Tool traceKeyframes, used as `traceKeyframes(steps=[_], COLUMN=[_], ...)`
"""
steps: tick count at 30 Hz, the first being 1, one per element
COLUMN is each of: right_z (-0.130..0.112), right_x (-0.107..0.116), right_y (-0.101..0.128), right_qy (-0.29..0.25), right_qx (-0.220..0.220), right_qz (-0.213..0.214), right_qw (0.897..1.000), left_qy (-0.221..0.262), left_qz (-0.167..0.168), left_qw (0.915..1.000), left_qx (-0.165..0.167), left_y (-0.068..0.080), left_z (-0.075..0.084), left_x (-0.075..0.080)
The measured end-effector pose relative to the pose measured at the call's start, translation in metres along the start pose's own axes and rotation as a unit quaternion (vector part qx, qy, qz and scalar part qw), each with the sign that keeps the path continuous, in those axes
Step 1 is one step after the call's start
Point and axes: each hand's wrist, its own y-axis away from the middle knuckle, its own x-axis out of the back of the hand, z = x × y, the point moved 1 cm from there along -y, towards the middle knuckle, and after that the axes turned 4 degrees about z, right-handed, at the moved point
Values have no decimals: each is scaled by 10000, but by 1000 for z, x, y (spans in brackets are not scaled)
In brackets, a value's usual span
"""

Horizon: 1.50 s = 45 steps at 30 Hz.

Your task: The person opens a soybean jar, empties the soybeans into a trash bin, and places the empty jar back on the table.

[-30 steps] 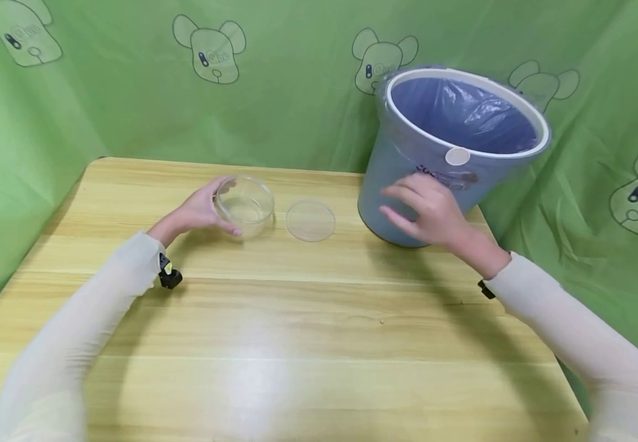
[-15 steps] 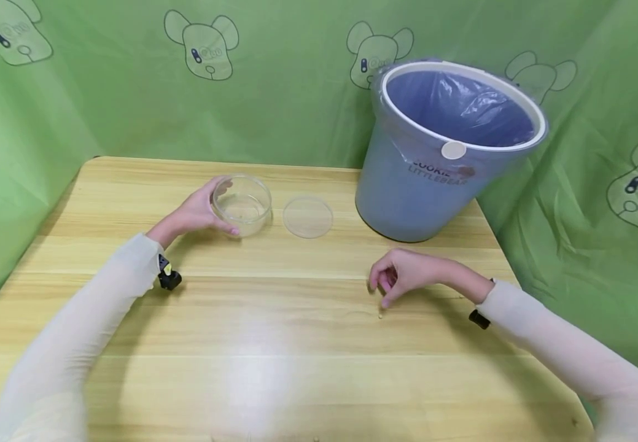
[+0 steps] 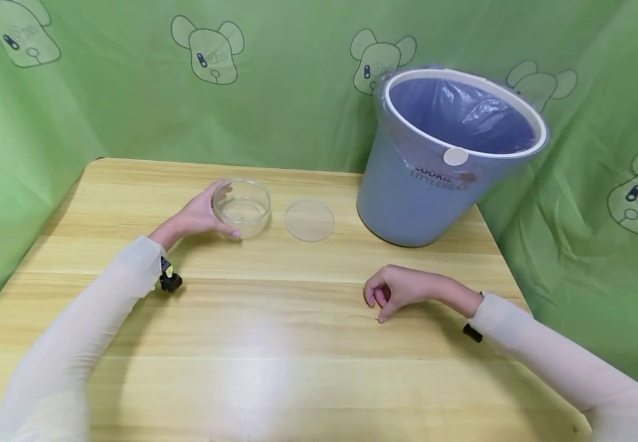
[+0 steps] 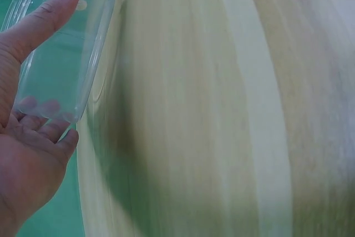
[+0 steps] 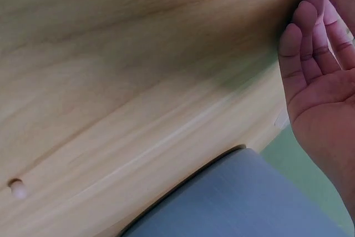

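My left hand (image 3: pixel 199 213) grips the left side of a round, clear plastic tub (image 3: pixel 252 212), thumb in front and fingers behind. In the left wrist view the thumb lies across the wall of the tub (image 4: pixel 69 65), and a small pale spot (image 4: pixel 81 5) shows near its tip. My right hand (image 3: pixel 401 290) is low over the table, fingers curled, with thumb and a finger pinching at a tiny yellowish bit (image 3: pixel 376 319). The right wrist view cuts off the thumb tip of the right hand (image 5: pixel 319 76).
A flat, clear round lid (image 3: pixel 310 220) lies right of the tub. A blue-grey trash bin (image 3: pixel 407 202) with a clear liner stands at the back right. A small pale knob-like bit (image 5: pixel 18 188) sits on the wooden table (image 3: pixel 186 344). Green cloth (image 3: pixel 296 110) hangs behind.
My right hand has come from in front of the bin down toward me, to the tiny bit on the table. The left hand stays at the tub.
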Motion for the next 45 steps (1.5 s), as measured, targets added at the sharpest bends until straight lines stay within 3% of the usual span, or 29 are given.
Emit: traceKeyframes(steps=[13, 23, 32, 35, 37, 38, 41, 45], right_z=[-9, -13, -19, -33, -51, -63, -100, -135], right_x=[-8, -7, -2, 15, 37, 49, 85, 122], right_y=[-2, -4, -8, -9, -7, -4, 7, 26], right_qy=[116, 627, 1206, 1470, 1664, 1778, 2077, 2638], right_qx=[100, 378, 833, 1187, 1467, 1631, 1997, 2062], right_qz=[9, 198, 441, 950, 1596, 2004, 3343, 5188], right_qw=[9999, 9971, 9882, 9774, 9619, 9495, 8974, 7866], left_qy=[173, 292, 241, 219, 199, 187, 168, 102], left_qz=[-94, -193, -141, -155, -134, -124, -92, -52], left_qw=[9997, 9990, 9992, 9993, 9994, 9994, 9994, 9994], left_qx=[143, 275, 276, 267, 259, 257, 282, 337], left_y=[2, 15, 6, 4, 3, 4, 4, 5], left_z=[-4, 20, -4, -8, -10, -10, -8, -5], left_x=[-6, -5, -7, -7, -5, -5, -4, -2])
